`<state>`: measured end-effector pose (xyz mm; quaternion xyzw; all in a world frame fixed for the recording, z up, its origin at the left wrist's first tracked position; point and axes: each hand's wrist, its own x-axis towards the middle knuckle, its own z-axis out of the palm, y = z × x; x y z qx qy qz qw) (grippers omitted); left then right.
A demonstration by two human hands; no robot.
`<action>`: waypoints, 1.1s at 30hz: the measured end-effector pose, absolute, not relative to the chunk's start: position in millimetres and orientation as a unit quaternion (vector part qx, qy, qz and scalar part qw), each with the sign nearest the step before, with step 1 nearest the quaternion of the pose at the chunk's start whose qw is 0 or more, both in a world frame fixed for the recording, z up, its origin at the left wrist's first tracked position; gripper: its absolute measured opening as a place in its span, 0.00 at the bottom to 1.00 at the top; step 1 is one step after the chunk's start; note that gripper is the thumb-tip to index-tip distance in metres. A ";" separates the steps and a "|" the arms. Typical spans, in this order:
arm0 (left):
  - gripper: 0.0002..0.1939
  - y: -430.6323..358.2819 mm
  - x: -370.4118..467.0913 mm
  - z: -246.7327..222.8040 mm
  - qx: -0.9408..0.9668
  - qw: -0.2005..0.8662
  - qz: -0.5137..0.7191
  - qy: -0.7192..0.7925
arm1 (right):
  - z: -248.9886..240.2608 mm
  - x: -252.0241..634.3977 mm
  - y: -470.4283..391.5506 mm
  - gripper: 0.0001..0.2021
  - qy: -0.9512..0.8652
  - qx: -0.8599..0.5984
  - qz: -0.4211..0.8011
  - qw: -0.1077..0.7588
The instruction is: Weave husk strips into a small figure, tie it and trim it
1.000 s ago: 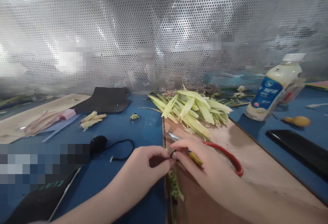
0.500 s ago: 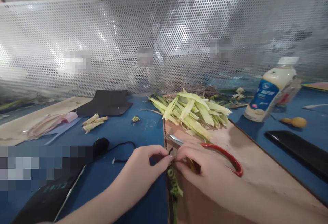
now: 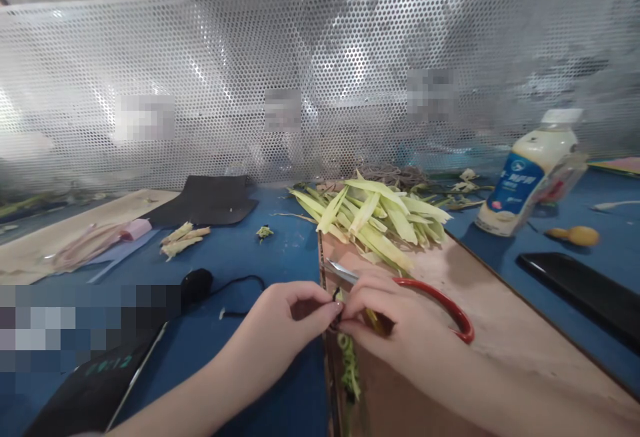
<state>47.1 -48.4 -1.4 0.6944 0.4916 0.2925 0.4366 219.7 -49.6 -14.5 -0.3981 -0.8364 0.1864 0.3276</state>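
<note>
My left hand (image 3: 305, 310) and my right hand (image 3: 377, 313) meet at the left edge of the wooden board (image 3: 480, 310). Each is closed in a pinch on a thin dark cord (image 3: 337, 295). Just below the fingertips hangs a green braided plant piece (image 3: 350, 367), its lower end blurred. Red-handled scissors (image 3: 450, 303) lie under and beside my right hand, blades pointing left. Behind them, pale green husk strips (image 3: 375, 213) are heaped on the board.
A drink bottle (image 3: 525, 180) and a black phone (image 3: 580, 290) are on the right. Left lie a black sheet (image 3: 205, 200), husk scraps (image 3: 184, 240), a black cord ball (image 3: 197, 287) and a dark device showing digits (image 3: 100, 370). A perforated metal screen (image 3: 225, 90) stands behind.
The green braided piece has shifted slightly right and more of the dark cord shows above the fingertips. Both hands remain nearly in place, still pinching.
</note>
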 end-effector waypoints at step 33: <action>0.09 -68.4 50.3 8.9 0.773 0.246 0.406 0.421 | -10.0 222.4 -58.9 0.06 -0.813 -0.397 0.226 0.361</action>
